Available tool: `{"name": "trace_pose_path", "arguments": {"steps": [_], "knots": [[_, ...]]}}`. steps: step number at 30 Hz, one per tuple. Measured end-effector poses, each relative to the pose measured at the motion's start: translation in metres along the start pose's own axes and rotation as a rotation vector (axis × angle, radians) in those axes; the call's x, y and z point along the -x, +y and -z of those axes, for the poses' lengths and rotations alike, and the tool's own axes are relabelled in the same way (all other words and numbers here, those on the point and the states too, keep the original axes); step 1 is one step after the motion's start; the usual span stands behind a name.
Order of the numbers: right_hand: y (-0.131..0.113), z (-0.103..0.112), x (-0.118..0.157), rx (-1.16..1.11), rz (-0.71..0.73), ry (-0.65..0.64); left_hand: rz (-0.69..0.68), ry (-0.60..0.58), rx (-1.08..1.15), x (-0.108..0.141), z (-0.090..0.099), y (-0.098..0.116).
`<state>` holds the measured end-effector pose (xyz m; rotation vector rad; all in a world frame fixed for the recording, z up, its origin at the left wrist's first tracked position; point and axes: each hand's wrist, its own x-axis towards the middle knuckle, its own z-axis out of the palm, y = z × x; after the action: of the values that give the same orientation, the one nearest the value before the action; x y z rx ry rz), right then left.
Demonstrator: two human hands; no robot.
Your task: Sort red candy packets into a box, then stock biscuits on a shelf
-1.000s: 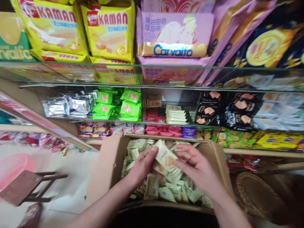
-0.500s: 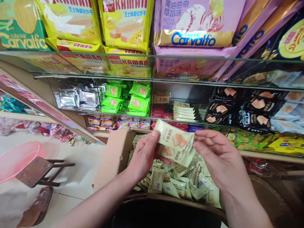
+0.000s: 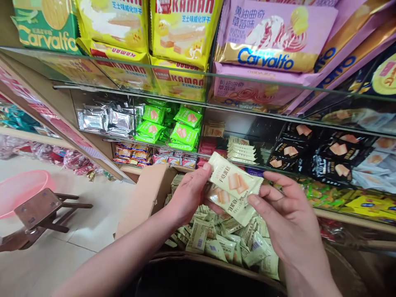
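Note:
Two or more cream-coloured snack packets, printed with pictures of cake pieces, lie overlapped between my hands. My left hand is closed on their left end, thumb on top. At their right side, my right hand grips the edge, its thumb on the front and its other fingers partly curled behind. Directly below is an open cardboard box filled with similar loose packets. A short stack of matching packets lies on the glass shelf just beyond my hands.
Green packets and silver packets sit left on that shelf, black packets to the right. An upper glass shelf holds larger yellow and purple bags. On the floor at left stand a wooden stool and a pink basin.
The view has shifted slightly, so the shelf goods sit farther right. My right thumb has moved onto the front of the packets, which both hands still hold over the box.

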<state>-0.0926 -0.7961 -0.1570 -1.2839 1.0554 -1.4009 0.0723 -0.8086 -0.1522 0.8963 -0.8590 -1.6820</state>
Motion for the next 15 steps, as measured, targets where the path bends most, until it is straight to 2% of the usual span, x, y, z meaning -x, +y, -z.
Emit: {"name": "trace_pose_path", "arguments": {"steps": [8, 15], "knots": [[0.008, 0.001, -0.004, -0.047, -0.051, -0.029, 0.091, -0.016, 0.012, -0.003, 0.003, 0.004], [0.011, -0.002, -0.002, -0.1, -0.103, -0.046, 0.111, 0.005, -0.099, -0.012, 0.008, 0.011]]}}
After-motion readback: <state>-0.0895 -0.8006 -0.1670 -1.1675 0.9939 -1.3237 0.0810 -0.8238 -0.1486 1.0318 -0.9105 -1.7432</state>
